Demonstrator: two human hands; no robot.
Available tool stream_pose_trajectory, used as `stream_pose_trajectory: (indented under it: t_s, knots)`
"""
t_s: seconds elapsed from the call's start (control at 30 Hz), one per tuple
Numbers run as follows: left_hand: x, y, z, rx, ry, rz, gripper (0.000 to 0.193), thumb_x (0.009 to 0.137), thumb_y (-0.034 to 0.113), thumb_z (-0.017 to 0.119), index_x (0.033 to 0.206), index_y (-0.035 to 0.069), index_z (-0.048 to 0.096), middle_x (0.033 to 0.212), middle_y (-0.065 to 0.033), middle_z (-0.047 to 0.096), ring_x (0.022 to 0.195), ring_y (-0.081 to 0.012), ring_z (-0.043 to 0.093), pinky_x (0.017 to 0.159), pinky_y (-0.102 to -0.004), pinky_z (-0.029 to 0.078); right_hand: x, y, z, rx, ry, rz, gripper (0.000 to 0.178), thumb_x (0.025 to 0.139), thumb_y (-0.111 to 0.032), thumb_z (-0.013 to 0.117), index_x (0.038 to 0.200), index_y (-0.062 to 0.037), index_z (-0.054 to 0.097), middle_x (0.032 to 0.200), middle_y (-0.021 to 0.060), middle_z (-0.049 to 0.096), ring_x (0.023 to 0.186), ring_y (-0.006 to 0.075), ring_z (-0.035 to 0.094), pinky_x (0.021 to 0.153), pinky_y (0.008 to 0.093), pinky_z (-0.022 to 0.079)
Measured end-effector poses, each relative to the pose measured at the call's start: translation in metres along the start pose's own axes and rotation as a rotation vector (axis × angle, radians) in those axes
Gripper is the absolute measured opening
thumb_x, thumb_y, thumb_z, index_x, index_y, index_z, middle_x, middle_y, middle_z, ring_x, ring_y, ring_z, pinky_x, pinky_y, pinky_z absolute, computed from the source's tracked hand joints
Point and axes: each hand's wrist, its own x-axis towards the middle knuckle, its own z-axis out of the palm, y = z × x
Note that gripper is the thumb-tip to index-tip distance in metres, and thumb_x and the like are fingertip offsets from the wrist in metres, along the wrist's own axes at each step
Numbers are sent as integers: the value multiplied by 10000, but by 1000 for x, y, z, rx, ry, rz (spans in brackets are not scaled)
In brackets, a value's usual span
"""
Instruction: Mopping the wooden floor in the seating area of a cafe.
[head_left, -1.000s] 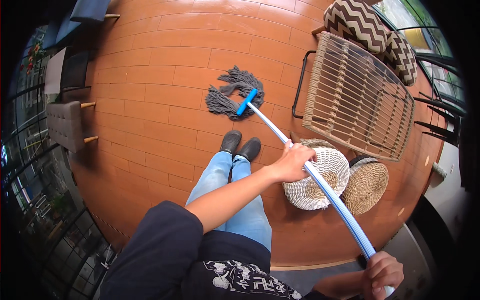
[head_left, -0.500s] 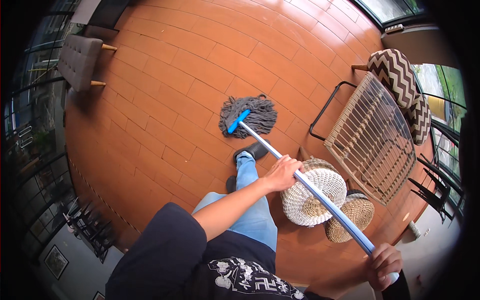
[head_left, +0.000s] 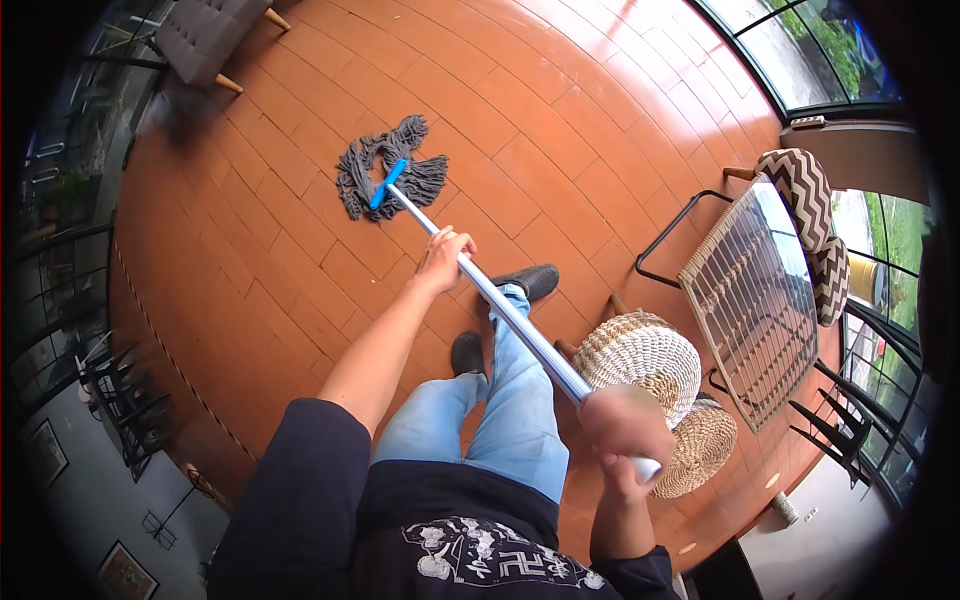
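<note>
A mop point(head_left: 520, 325) with a pale metal pole slants across the middle of the view. Its grey string head point(head_left: 420, 178), fixed to a blue clamp point(head_left: 389, 184), lies spread on the tiles ahead and to the left. My left hand point(head_left: 445, 258) is closed round the pole a little below the mop head. At the lower right, my right hand point(head_left: 628, 432) is wrapped round the pole near its end; motion blurs it, and the white end cap shows under the fingers.
Orange-brown tiles point(head_left: 540, 130) spread all round. On the right stand two woven round stools point(head_left: 640, 360), a rattan table with a glass top point(head_left: 750, 290) and zigzag-patterned chairs point(head_left: 800, 195). A grey tufted seat point(head_left: 205, 40) is at the far left, black chairs point(head_left: 125, 405) at the near left.
The mop head has slid forward and left, its strings spreading apart. Both hands have moved left with the pole, the right one coming in nearer my body. My feet have also shifted.
</note>
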Motion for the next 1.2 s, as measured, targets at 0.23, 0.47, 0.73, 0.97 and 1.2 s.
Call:
stream_pose_trajectory:
  t_s: [0.23,0.47,0.73,0.97,1.2]
  knots:
    - [-57,158,75,-270,-53,157,52,791,163,642,835,164,614,784,-35,619,923,-276,592,815,-451,396,-62,-140,-3,-274,89,3,188,764,-167,571,676,-46,456,485,25,351,414,142,326,494,343,327]
    - [-105,251,108,-327,-388,378,178,758,37,617,916,110,577,882,-84,584,988,-292,578,1066,-501,318,-91,-215,30,-462,75,-95,197,892,-92,502,990,77,527,583,92,424,560,215,407,570,415,354]
    - [-59,221,76,-262,-54,262,88,774,41,620,821,93,568,884,-121,560,973,-317,533,915,-422,408,-154,-149,-5,-338,433,-488,101,820,-127,487,851,-38,524,538,-1,372,498,112,343,574,330,326]
    - [4,97,62,54,-21,361,261,702,263,786,701,81,598,793,-130,579,958,-336,537,831,-441,476,-145,33,16,-184,423,-301,98,783,-34,548,853,35,544,602,91,487,526,199,444,610,410,458]
    - [-71,195,99,-74,-76,383,241,717,251,746,696,87,570,773,-136,541,859,-342,549,785,-447,462,-189,-74,6,-225,469,-133,55,777,-38,564,789,4,531,603,89,492,512,200,434,599,384,419]
